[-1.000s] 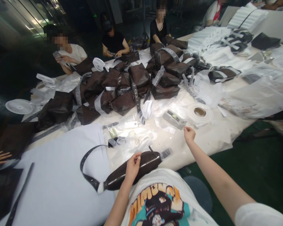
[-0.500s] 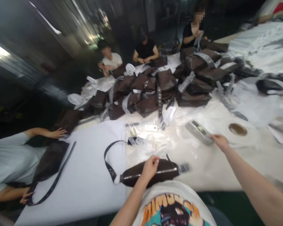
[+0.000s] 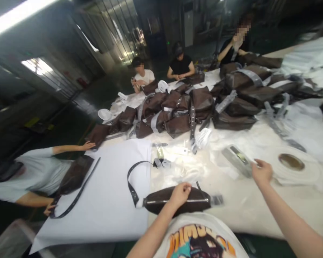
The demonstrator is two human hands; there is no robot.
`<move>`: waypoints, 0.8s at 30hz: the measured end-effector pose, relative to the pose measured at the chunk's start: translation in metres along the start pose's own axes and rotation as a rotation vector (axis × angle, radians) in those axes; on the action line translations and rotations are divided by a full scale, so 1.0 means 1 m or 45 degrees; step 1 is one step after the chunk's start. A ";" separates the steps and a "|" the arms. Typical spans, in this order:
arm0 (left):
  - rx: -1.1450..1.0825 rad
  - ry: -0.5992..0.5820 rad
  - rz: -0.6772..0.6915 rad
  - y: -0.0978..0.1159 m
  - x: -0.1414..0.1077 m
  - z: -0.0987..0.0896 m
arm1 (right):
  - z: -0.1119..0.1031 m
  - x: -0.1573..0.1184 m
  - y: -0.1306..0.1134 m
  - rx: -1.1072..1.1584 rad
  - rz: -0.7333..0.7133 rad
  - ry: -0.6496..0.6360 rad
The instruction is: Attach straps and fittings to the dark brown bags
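A dark brown bag (image 3: 161, 201) lies on the table right in front of me, its studded strap (image 3: 130, 179) curving off to the left. Over the bag's middle rests my left hand (image 3: 181, 194), fingers curled with thumb and fingertips together; anything between them is too small to make out. My right hand (image 3: 261, 172) is at the near right end of a grey-white box (image 3: 238, 160), with its fingers closed at that edge. A clear plastic piece (image 3: 217, 200) sticks out from the bag's right end.
Brown bags (image 3: 177, 122) are heaped along the table's far side. A large white roll (image 3: 292, 162) lies at right, a white fan (image 3: 203, 138) near the centre. At left a person handles another bag (image 3: 76, 173); three people sit beyond the heap.
The whole view has shifted, so the scene sits further right. My left hand stays over the bag; my right hand stays by the box. The person at left has lifted their head somewhat into view.
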State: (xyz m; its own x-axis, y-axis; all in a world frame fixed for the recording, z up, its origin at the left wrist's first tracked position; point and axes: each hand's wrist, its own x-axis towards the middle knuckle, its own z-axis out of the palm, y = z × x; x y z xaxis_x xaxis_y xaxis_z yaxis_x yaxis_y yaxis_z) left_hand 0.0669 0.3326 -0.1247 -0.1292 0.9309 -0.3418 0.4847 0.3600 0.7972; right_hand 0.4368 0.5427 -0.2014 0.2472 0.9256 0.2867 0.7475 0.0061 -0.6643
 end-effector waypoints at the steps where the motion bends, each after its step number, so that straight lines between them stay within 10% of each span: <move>1: -0.037 -0.001 0.011 -0.001 0.002 -0.005 | 0.011 -0.003 -0.006 0.059 0.057 -0.068; 14: -0.223 0.140 -0.039 -0.031 -0.023 -0.021 | 0.131 -0.061 -0.079 0.264 0.002 -0.969; 24: -0.256 0.154 -0.088 -0.047 -0.031 -0.026 | 0.162 -0.065 -0.105 -0.058 -0.068 -1.037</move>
State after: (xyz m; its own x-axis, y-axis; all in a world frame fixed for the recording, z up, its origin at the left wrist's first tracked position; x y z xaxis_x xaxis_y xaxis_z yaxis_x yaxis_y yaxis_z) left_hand 0.0258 0.2883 -0.1392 -0.2648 0.9000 -0.3462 0.2910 0.4169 0.8611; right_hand 0.2423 0.5435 -0.2623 -0.3022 0.9093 -0.2860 0.7742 0.0591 -0.6302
